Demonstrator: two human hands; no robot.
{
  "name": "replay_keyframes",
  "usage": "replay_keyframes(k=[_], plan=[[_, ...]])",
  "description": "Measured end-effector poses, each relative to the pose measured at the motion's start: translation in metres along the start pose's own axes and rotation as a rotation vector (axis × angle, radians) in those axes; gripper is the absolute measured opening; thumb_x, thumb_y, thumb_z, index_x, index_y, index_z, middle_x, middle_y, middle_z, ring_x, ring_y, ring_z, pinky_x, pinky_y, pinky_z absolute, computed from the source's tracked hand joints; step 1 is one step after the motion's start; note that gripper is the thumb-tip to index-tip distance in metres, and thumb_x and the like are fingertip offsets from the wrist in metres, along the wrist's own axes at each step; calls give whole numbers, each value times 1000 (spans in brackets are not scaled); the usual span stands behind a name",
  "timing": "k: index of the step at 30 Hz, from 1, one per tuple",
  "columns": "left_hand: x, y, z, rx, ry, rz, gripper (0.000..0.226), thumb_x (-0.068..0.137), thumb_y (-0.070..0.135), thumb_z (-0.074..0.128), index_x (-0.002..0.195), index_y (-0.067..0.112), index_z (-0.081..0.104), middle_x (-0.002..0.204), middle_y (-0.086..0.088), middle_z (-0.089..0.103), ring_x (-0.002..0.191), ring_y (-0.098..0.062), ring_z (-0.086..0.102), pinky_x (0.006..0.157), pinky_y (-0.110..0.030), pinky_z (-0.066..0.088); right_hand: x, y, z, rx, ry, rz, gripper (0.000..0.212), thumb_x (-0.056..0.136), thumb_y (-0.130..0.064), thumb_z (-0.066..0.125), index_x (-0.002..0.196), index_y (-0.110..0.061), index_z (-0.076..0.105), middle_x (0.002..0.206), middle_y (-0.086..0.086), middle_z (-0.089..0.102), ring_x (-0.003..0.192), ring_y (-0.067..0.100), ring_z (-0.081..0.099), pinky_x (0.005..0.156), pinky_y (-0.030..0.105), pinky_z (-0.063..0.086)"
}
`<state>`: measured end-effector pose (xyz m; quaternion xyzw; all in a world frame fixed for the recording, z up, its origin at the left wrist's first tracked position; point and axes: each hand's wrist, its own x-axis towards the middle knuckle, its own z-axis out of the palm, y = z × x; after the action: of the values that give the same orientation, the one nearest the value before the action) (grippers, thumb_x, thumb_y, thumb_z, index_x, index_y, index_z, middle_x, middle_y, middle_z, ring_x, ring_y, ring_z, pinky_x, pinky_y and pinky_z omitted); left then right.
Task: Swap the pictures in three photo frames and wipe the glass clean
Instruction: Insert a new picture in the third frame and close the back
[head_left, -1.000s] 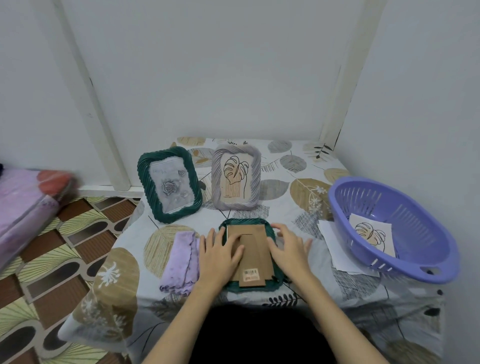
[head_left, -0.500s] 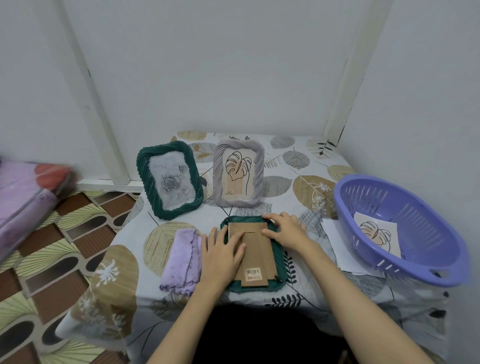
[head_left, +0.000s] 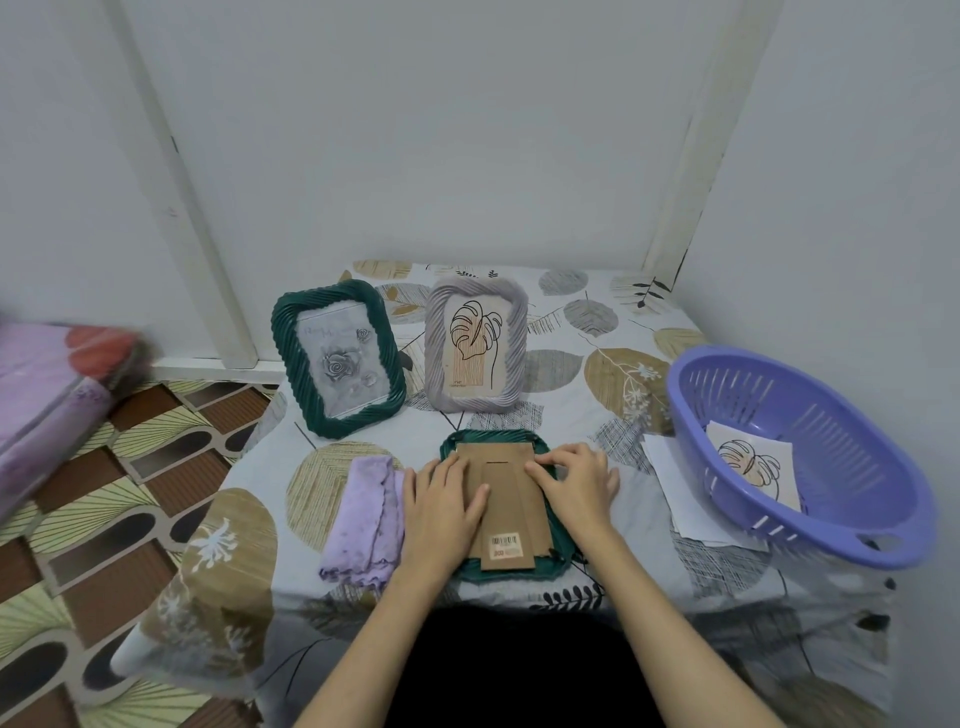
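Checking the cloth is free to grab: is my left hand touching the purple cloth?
Cannot tell. In the head view the left hand lies flat on the frame's cardboard back, its outer edge meeting the purple cloth with no gap showing.

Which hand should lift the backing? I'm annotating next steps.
Probably the right hand: its fingertips curl at the cardboard backing's edge, while the left hand lies flat, steadying it.

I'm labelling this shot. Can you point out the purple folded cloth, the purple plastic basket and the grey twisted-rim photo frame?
purple folded cloth (head_left: 363, 519): head view, middle of its top fold.
purple plastic basket (head_left: 737, 358): head view, far rim.
grey twisted-rim photo frame (head_left: 515, 343): head view, right border.
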<state>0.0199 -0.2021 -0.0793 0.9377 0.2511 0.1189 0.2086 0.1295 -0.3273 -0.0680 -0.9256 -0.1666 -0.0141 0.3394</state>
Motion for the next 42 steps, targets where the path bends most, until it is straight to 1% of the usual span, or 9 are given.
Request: replay_keyframes(k=[6, 9, 11, 15, 24, 30, 36, 38, 42], plan=[[0, 2, -1, 66, -31, 8, 47, 97, 45, 32, 141, 27, 32, 152, 3, 25, 139, -20, 18, 116, -39, 8, 4, 0, -5, -81, -71, -16, 28, 81, -50, 60, 102, -32, 66, 117, -4, 55, 116, 17, 39, 98, 43, 24], [1, 2, -1, 91, -52, 23, 47, 98, 45, 28, 142, 30, 30, 155, 8, 16, 141, -18, 15, 116, -39, 5, 15, -4, -15, -162, -224, -35, 48, 82, -53, 57, 127, -42, 46, 124, -1, 51, 119, 22, 37, 97, 44, 28], [1, 2, -1, 89, -70, 25, 46, 98, 45, 27, 142, 32, 29, 155, 11, 16, 142, -18, 14, 116, -40, 5, 26, -7, -22, -205, -367, -44, 55, 83, -54, 56, 134, -48, 35, 128, 3, 47, 123, 26, 34, 100, 47, 28], [2, 1, -1, 102, -87, 23, 46, 98, 45, 27, 142, 33, 29, 155, 13, 18, 141, -19, 15, 116, -41, 7, 44, -12, -30, -282, -501, -66, 54, 80, -55, 60, 130, -49, 40, 129, 5, 45, 127, 27, 33, 104, 51, 24], [2, 0, -1, 116, -82, 30, 47, 97, 46, 26, 142, 33, 29, 154, 13, 18, 140, -22, 15, 115, -42, 9, 31, -4, -26, -324, -381, -189, 41, 84, -59, 51, 123, -48, 46, 123, -4, 47, 122, 21, 36, 104, 54, 21], [2, 0, -1, 93, -75, 31, 46, 97, 46, 27, 141, 33, 30, 154, 13, 18, 141, -22, 12, 115, -42, 9, 12, -3, -20, -173, -208, -95, 63, 84, -57, 52, 139, -37, 30, 123, -4, 53, 122, 19, 40, 104, 52, 19], [9, -1, -9, 149, -38, 48, 42, 95, 50, 29, 131, 35, 45, 150, 5, 26, 142, -25, 9, 117, -43, 4, -13, -2, 2, -171, -146, -41, 38, 88, -57, 43, 125, -45, 46, 138, -8, 39, 132, 12, 30, 105, 65, 3], [21, -5, -13, 126, -26, 14, 38, 93, 49, 37, 126, 34, 49, 148, 3, 28, 141, -26, 11, 116, -43, 9, -16, -1, 4, -142, -127, -37, 36, 90, -55, 42, 124, -45, 48, 139, -8, 38, 134, 11, 28, 105, 66, -1], [36, -13, -14, 81, 13, -78, 49, 87, 57, 44, 131, 34, 45, 143, -1, 37, 135, -27, 21, 112, -40, 17, -18, 1, 6, -151, -121, -41, 37, 91, -55, 38, 126, -46, 46, 142, -9, 35, 137, 12, 24, 105, 66, -5]])
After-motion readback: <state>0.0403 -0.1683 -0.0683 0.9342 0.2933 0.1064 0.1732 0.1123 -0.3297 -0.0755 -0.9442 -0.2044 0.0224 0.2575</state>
